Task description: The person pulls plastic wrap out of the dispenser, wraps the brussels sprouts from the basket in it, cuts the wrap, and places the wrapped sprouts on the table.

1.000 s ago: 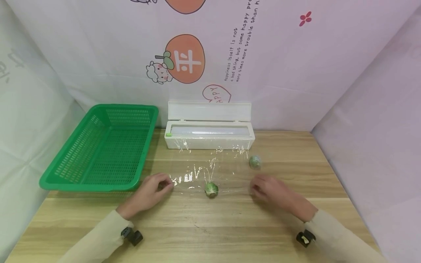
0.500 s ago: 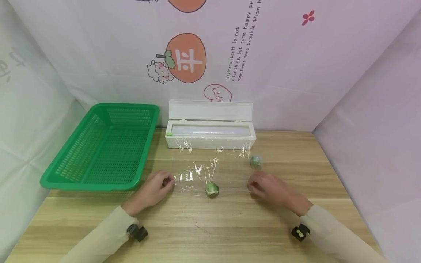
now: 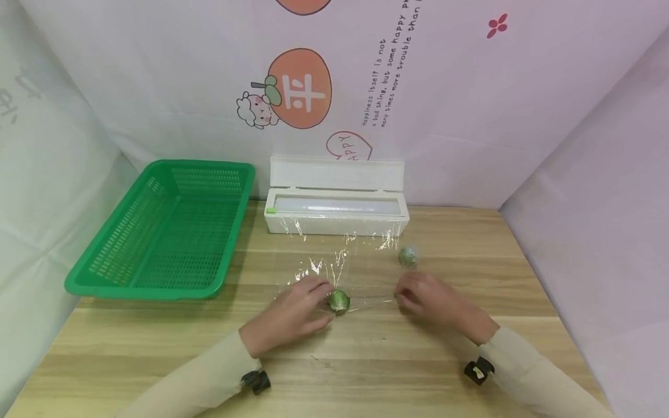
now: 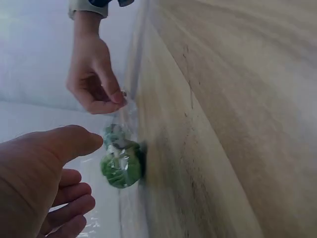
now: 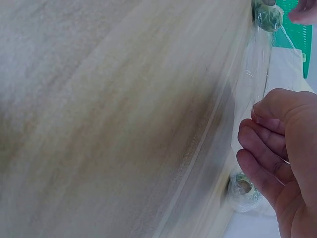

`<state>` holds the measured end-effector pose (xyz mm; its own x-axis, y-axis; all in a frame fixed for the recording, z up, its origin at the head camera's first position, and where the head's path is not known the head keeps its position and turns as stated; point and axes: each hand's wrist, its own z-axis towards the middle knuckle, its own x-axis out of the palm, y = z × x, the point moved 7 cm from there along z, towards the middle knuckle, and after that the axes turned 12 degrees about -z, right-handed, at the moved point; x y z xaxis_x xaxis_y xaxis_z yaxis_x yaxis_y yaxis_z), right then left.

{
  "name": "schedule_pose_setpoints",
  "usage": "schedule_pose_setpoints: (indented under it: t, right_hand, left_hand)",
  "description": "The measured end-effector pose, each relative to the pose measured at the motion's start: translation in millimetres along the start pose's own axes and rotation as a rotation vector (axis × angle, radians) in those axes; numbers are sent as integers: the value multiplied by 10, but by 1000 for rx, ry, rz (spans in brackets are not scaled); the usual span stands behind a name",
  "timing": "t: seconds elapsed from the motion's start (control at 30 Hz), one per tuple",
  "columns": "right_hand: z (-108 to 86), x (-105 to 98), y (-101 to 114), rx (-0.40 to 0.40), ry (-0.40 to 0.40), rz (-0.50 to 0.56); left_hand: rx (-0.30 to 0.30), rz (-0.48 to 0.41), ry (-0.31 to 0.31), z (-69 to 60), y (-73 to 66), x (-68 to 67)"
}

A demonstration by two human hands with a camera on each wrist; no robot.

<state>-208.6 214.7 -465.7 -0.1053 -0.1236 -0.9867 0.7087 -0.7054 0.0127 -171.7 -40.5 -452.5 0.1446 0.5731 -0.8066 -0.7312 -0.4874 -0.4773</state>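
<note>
A green Brussels sprout (image 3: pixel 340 302) sits on the table at the front edge of a sheet of clear cling film (image 3: pixel 372 301). The film stretches forward from a white dispenser box (image 3: pixel 337 225). My left hand (image 3: pixel 295 310) is beside the sprout, thumb and fingers spread. In the left wrist view a gap shows between that thumb and the sprout (image 4: pixel 121 167). To the right, my right hand (image 3: pixel 431 299) pinches the film's front corner between thumb and forefinger, the film (image 5: pixel 255 74) drawn taut toward the sprout. Just behind this hand lies a second sprout (image 3: pixel 408 256) wrapped in film.
A green plastic basket (image 3: pixel 141 293) stands at the left of the wooden table (image 3: pixel 392 366). The dispenser's lid (image 3: pixel 337 174) is raised, with the film roll (image 3: pixel 337 205) visible inside. A printed cloth (image 3: pixel 444 116) hangs behind the table.
My left hand has let go of the film's left corner and moved right to the sprout. My right hand moved slightly left, then stayed, still pinching the film. The view has shifted slightly.
</note>
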Motion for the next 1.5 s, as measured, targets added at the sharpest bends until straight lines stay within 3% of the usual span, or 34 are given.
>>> schedule_pose_setpoints:
  t: [0.2,0.37,0.47,0.63,0.77,0.97,1.23,1.37,1.5]
  right_hand:
    - [6,-23,28,-7,-3,4]
    - [37,-111,44,13,-12,0]
    - [98,-247,131,7,-85,-37]
    - [238,-430,533,-167,-297,-128]
    - [311,-396,824,-268,-354,-99]
    - [406,-247,979,-268,-331,-58]
    - [484,-100,950,-225,-302,-41]
    - [517,-54,881,-183,-249,21]
    - [550,-23,814,-158,-198,110]
  left_hand:
    - [-26,-20,42,136,40,179]
    - [-39,-51,38,174,64,197]
    - [-47,-81,41,202,79,189]
    - [-85,-152,71,245,129,201]
    - [-138,-214,97,270,199,222]
    - [-166,-273,106,293,245,213]
    - [-168,-313,97,311,277,222]
    - [-165,-287,51,292,261,140]
    - [-90,-193,-1,259,175,23]
